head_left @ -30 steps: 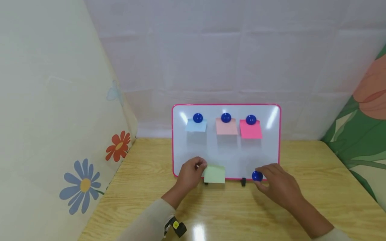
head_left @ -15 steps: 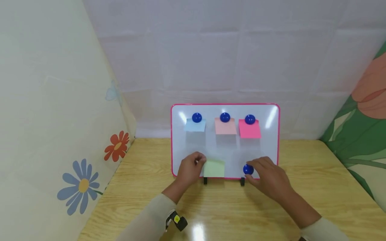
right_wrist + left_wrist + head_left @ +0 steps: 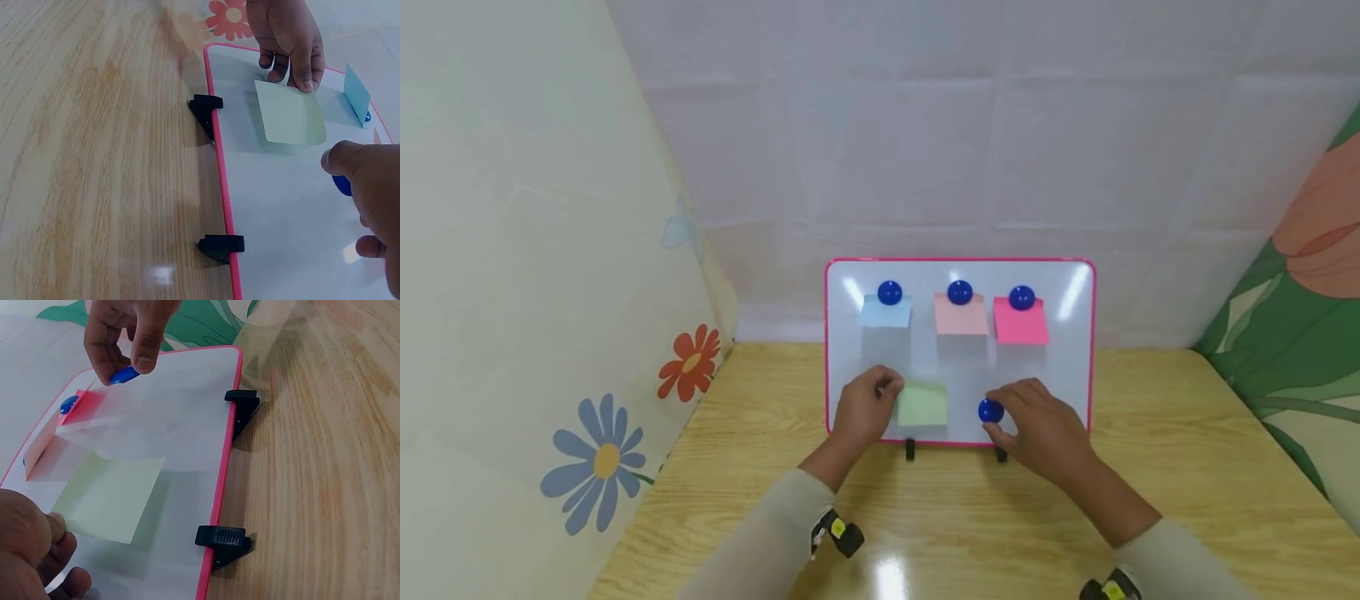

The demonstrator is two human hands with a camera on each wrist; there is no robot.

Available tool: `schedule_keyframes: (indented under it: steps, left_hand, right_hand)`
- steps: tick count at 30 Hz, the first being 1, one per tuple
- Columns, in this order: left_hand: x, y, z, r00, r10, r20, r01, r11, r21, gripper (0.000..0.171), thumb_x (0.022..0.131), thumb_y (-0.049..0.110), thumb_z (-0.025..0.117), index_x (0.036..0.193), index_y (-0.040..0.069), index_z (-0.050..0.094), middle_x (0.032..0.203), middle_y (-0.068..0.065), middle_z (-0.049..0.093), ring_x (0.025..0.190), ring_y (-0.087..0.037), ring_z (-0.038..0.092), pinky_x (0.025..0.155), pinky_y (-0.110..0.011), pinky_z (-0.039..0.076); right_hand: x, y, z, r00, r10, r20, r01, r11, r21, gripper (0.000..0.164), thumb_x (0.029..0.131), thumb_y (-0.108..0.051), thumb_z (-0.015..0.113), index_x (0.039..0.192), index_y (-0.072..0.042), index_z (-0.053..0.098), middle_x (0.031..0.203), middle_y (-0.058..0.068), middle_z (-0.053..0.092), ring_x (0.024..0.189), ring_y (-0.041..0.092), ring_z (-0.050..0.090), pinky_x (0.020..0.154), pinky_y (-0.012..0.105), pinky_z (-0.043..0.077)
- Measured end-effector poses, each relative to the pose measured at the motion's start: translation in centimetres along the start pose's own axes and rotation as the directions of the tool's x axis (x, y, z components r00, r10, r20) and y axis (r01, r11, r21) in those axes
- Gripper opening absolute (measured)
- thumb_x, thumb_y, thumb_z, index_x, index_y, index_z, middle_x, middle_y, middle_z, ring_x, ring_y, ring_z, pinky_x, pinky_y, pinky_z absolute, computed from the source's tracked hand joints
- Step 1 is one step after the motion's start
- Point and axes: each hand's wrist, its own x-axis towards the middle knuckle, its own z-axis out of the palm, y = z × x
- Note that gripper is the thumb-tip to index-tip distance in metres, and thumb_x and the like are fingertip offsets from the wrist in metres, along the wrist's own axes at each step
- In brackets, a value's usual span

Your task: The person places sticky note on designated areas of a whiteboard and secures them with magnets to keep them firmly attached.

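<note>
My left hand point(image 3: 863, 408) pinches a pale green sticky note point(image 3: 923, 404) by its upper left corner, in front of the lower part of a pink-framed whiteboard point(image 3: 960, 358). In the left wrist view the green note point(image 3: 112, 497) stands off the board and casts a shadow on it. To the right, my right hand point(image 3: 1037, 425) holds a round blue magnet point(image 3: 991, 410) between thumb and fingers, over the board's lower half. The right wrist view shows this magnet point(image 3: 342, 184) partly hidden behind the thumb.
Along the board's top, blue magnets hold a light blue note point(image 3: 886, 312), a pale pink note point(image 3: 961, 317) and a hot pink note point(image 3: 1022, 323). Black feet point(image 3: 910, 450) support the board on the wooden table point(image 3: 955, 517). A white sheet point(image 3: 925, 150) hangs behind.
The left hand has raised the green note and shifted it slightly left, from the board's bottom edge onto its lower area. The right hand has carried the blue magnet left and up, nearer the note.
</note>
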Motion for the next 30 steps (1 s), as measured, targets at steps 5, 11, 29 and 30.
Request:
schedule_keyframes:
  steps: [5,11,29,30]
  left_hand:
    - [0.5,0.0,-0.2,1.0,-0.021,-0.004,0.021,1.0,0.02,0.009,0.1,0.025,0.069,0.096,0.018,0.072,0.082,0.005,0.065,0.072,-0.016,0.056,0.063,-0.033,0.048]
    - [0.9,0.1,-0.4,0.998,-0.055,-0.005,0.055,0.998,0.016,0.01,0.1,0.027,0.069,0.097,0.019,0.073,0.08,0.005,0.064,0.071,-0.017,0.056,0.062,-0.034,0.048]
    - [1.6,0.2,-0.5,0.995,-0.086,-0.04,0.088,0.995,0.055,0.009,0.099,0.025,0.071,0.098,0.018,0.075,0.086,0.004,0.069,0.075,-0.016,0.06,0.066,-0.035,0.049]
    - [1.6,0.2,-0.5,0.995,-0.087,-0.04,0.089,0.994,0.056,0.009,0.099,0.025,0.071,0.098,0.018,0.075,0.086,0.004,0.069,0.075,-0.016,0.06,0.066,-0.035,0.049]
  right_hand:
    - [0.6,-0.3,0.2,1.0,0.007,0.002,-0.007,1.0,0.003,0.047,0.081,-0.035,0.088,0.119,-0.011,0.072,0.113,0.002,0.07,0.11,0.023,0.061,0.08,0.039,0.058]
    - [1.3,-0.7,0.6,1.0,0.003,0.002,-0.003,1.0,-0.003,0.046,0.083,-0.036,0.087,0.119,-0.012,0.072,0.114,0.002,0.07,0.11,0.023,0.061,0.08,0.039,0.058]
    - [3.8,-2.0,2.4,0.991,-0.089,-0.096,0.09,0.996,0.005,0.045,0.084,-0.033,0.086,0.122,-0.013,0.07,0.114,0.002,0.067,0.109,0.021,0.06,0.073,0.033,0.058]
    - [4.0,-2.1,2.5,0.99,-0.094,-0.104,0.095,0.995,0.006,0.046,0.084,-0.032,0.086,0.122,-0.012,0.07,0.114,0.002,0.067,0.109,0.021,0.06,0.073,0.033,0.058]
